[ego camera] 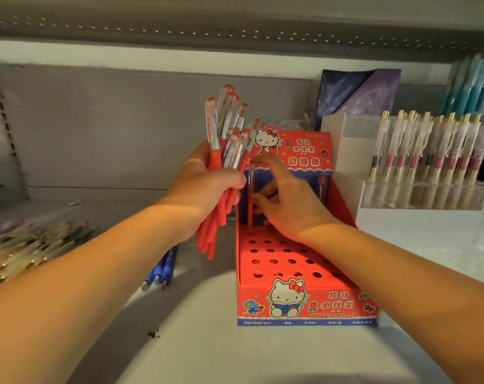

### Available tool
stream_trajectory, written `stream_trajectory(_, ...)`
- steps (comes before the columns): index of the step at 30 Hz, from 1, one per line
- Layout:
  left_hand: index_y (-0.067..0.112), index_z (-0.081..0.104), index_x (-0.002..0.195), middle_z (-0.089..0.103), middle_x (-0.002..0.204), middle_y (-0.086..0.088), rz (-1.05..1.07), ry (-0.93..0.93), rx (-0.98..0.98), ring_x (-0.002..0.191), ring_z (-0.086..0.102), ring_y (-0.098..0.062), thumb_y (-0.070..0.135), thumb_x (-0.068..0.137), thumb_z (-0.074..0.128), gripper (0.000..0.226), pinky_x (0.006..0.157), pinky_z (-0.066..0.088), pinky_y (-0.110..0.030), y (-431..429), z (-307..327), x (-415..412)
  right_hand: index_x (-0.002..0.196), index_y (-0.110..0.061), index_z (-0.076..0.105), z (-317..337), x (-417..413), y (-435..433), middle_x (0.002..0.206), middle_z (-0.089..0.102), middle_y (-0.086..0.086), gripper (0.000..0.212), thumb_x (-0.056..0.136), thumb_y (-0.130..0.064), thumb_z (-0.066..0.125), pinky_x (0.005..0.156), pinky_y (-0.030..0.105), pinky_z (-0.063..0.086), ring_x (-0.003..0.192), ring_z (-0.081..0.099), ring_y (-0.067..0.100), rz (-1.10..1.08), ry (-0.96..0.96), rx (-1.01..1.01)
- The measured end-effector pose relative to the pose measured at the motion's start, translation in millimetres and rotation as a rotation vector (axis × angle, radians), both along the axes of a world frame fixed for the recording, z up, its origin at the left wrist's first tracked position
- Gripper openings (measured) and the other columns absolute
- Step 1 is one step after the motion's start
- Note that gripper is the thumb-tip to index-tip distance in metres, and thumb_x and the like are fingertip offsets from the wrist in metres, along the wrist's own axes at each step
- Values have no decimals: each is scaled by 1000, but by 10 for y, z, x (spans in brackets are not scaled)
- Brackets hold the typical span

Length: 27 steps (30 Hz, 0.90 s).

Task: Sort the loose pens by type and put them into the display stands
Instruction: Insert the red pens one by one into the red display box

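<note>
A single red pen [250,217] stands upright at the back-left holes of the red display stand [296,306], pinched by the right hand [288,203]. The left hand [205,187] grips a bundle of red pens [221,162] just left of the stand. Blue pens [163,270] lie on the shelf [207,342] below it.

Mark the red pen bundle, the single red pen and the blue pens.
red pen bundle [215,159]: head view, red grip.
single red pen [250,217]: head view, red lower shaft.
blue pens [160,270]: head view, middle barrel.
</note>
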<state>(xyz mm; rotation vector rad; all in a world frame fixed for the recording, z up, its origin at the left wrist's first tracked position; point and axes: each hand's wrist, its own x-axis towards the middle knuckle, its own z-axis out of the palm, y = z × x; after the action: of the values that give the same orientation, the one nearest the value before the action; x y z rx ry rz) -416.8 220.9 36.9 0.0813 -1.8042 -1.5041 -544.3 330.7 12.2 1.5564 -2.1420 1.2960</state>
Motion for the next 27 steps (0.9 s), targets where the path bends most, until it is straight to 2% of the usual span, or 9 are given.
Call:
stream_trajectory(4, 19, 57, 89, 58, 53, -2, -15, -32, -31, 44, 54, -18, -6, 79, 64, 28, 41, 42, -25, 13, -30, -19, 134, -38, 49, -5, 33, 26, 74, 65, -18, 49, 91, -18, 62, 66, 6, 46, 64, 62, -6, -35, 59, 82)
stream_trajectory(7, 19, 57, 90, 56, 51, -4, -27, -36, -47, 43, 53, -19, -6, 81, 64, 27, 40, 41, -26, 48, -30, -4, 132, -35, 54, 62, 114, 69, 91, 68, -13, 44, 92, -18, 61, 80, 18, 50, 80, 65, 2, -28, 81, 71)
stream_trajectory(9, 18, 56, 89, 55, 50, -7, -29, -35, -66, 41, 51, -21, -6, 81, 63, 26, 39, 39, -26, 68, -23, 5, 119, -31, 63, 141, 191, 85, 96, 69, -6, 36, 91, -8, 59, 80, 20, 51, 83, 65, 6, 19, 33, -44)
stream_trajectory(12, 18, 57, 89, 54, 50, -9, -60, -33, -79, 41, 49, -25, -2, 74, 65, 27, 38, 37, -26, 108, -3, 27, 90, -24, 66, 254, 295, 112, 80, 69, -2, 30, 91, 5, 56, 59, 19, 50, 67, 64, 5, 220, -366, -257)
stream_trajectory(14, 17, 57, 90, 55, 49, -5, -81, -45, -89, 38, 49, -20, -5, 77, 64, 27, 36, 37, -23, 128, 11, 42, 83, -15, 65, 288, 342, 146, 74, 68, 3, 20, 94, -1, 56, 46, 22, 48, 59, 65, 10, 353, -654, -335)
stream_trajectory(16, 16, 56, 92, 55, 50, -5, -101, -72, -119, 39, 50, -19, -8, 82, 62, 27, 37, 39, -23, 142, 16, 51, 88, -10, 64, 284, 344, 170, 79, 67, 9, 11, 96, -8, 57, 43, 23, 45, 59, 65, 14, 369, -773, -358)
stream_trajectory(18, 16, 55, 91, 54, 53, -10, -116, -99, -144, 41, 50, -20, -8, 83, 61, 26, 39, 40, -25, 153, 15, 57, 99, -9, 64, 275, 314, 181, 89, 69, 9, 7, 97, -11, 57, 50, 24, 44, 67, 66, 15, 316, -773, -370)
stream_trajectory(21, 16, 55, 91, 53, 59, -16, -130, -119, -148, 42, 50, -20, -6, 85, 63, 24, 40, 41, -26, 150, 21, 66, 122, -10, 58, 320, 251, 214, 99, 71, 8, 27, 95, -8, 60, 57, 24, 49, 78, 68, 17, 297, -794, -455)
stream_trajectory(27, 12, 55, 93, 57, 57, -13, -139, -163, -167, 39, 51, -17, -5, 83, 65, 22, 39, 39, -22, 106, 47, 81, 118, -18, 53, 354, 289, 199, 80, 73, 8, 32, 94, 3, 58, 70, 33, 62, 69, 71, 21, 384, -861, -585)
